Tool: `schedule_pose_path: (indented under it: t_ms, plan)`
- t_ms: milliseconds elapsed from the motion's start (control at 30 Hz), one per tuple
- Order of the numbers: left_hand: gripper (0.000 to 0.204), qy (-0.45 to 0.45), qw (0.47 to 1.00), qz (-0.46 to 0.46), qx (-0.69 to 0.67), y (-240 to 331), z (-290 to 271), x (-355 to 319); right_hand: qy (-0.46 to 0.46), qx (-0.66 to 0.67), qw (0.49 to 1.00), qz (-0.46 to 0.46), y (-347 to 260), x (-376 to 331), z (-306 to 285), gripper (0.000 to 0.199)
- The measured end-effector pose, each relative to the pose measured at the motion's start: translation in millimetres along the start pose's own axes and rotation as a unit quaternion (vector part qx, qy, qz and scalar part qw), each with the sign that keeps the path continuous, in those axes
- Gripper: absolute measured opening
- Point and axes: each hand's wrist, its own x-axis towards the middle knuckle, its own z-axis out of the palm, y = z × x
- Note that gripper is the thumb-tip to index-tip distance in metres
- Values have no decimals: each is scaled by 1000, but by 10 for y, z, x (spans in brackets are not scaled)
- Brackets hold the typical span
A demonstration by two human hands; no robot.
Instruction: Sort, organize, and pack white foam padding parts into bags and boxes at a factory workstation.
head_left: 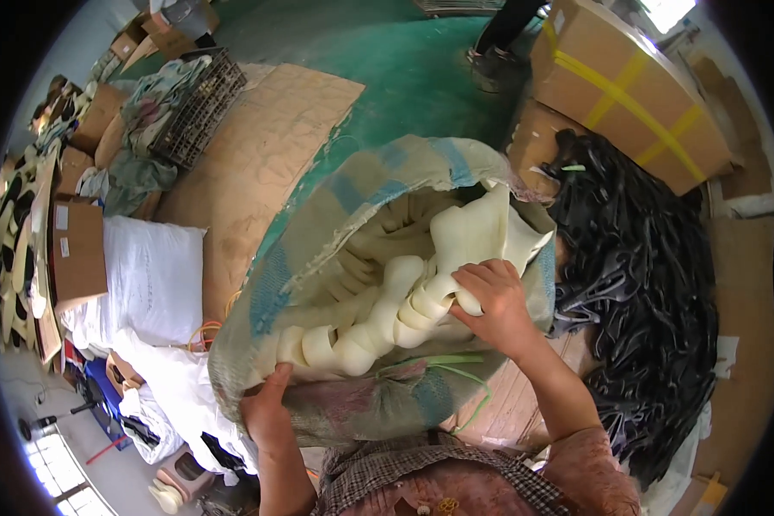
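A large grey-green woven sack [430,391] with blue patches stands wide open in front of me. Inside lie many smooth cream moulded pieces that look like shoe soles [387,232]. Along the near side, a row of nested cream soles [357,351] runs from lower left to upper right. My right hand [494,305] is closed on the upper right end of that row, fingers over the top. At the sack's near left rim, my left hand [269,406] grips the cloth, its thumb up beside the row's lower end. The sack's bottom is hidden.
Black rubbery parts [654,301] lie heaped on the right, below a taped carton [628,86]. White sacks [153,271] and a carton [77,249] stand at left. Farther off are flattened cardboard [267,129], a black crate [202,107] and another person's legs [506,30].
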Motion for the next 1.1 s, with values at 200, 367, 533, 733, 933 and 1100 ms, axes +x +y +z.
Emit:
schedule_pose_path:
  t_ms: [200,367,533,733,933,1100]
  plan:
    - [76,-11,950,312,24,583,46,-307,154,-64,984,63,-521,-319,-756,42]
    - [73,-125,880,457,-4,1199,380,-720,298,-113,938,135,-861,-849,-1235,43]
    - [73,-269,739,617,-23,1613,977,-1369,504,-133,812,263,-1083,-1765,-1504,45]
    - [59,-435,634,620,-157,1953,1038,-2414,674,-197,646,299,-1708,-2543,-1759,41]
    - [45,-589,508,538,-324,2175,1175,-3417,724,-420,432,336,-3139,-3581,-1977,41]
    - [44,-696,204,614,-311,2380,360,-4525,727,-505,249,392,-4323,-4386,-1763,28]
